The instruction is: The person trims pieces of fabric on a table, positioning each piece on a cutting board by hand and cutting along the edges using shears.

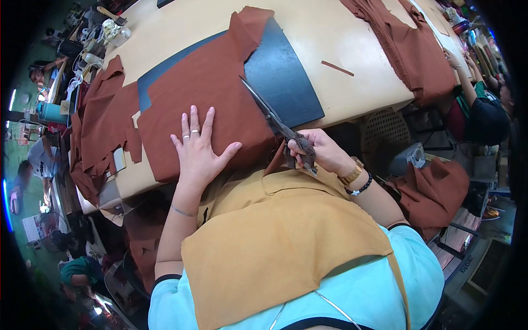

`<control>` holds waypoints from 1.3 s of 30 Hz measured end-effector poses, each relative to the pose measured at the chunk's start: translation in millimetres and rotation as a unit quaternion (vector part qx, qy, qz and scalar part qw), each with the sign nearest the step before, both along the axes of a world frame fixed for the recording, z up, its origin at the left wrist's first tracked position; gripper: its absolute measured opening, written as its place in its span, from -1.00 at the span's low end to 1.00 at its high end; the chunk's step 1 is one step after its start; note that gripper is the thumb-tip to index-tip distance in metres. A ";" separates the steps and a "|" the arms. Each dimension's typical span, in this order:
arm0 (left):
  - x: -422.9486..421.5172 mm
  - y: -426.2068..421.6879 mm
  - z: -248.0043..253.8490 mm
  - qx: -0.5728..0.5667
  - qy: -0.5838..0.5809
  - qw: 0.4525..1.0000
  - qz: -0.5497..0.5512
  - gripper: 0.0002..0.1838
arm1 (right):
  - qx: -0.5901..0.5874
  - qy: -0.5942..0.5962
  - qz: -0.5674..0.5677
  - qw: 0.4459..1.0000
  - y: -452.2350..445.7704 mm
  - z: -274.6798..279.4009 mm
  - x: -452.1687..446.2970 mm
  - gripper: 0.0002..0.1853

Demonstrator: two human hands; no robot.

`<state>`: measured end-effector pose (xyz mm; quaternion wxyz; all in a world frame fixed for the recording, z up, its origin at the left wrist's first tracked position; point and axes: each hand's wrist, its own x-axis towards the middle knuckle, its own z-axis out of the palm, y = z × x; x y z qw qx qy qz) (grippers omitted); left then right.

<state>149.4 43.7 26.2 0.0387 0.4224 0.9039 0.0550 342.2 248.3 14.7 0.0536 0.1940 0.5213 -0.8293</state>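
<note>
My left hand (197,144) lies flat with its fingers spread on a reddish-brown cloth (203,82). The cloth covers part of a dark blue board (286,71) on the table. At the table's front edge, my right hand (322,151) is closed round the handles of large scissors (270,114). Their blades point up and to the left, with the tip over the cloth near its right side. The handles look wrapped in dark material. Some cloth hangs over the table edge below the blades.
The pale table (352,104) bears a thin brown strip (337,68), more brown cloth (102,132) at left and a cloth pile (410,55) at right. A brush (111,16) lies at the back left. A co-worker (478,110) is at far right, others at left.
</note>
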 end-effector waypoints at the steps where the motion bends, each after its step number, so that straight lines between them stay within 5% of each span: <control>1: 0.3 0.2 0.6 -0.002 -0.003 1.000 0.002 0.01 | -0.003 -0.001 0.001 1.000 0.5 -1.8 1.5 -0.67; 12: -86.4 36.6 -1.9 0.002 0.018 0.989 -0.150 0.06 | -0.006 -0.020 -0.005 1.000 4.3 -0.7 -13.9 -0.68; 39: -33.5 28.1 1.5 -0.002 -0.050 0.998 -0.023 -0.05 | -0.025 0.015 0.008 1.000 6.5 -8.0 2.8 -0.73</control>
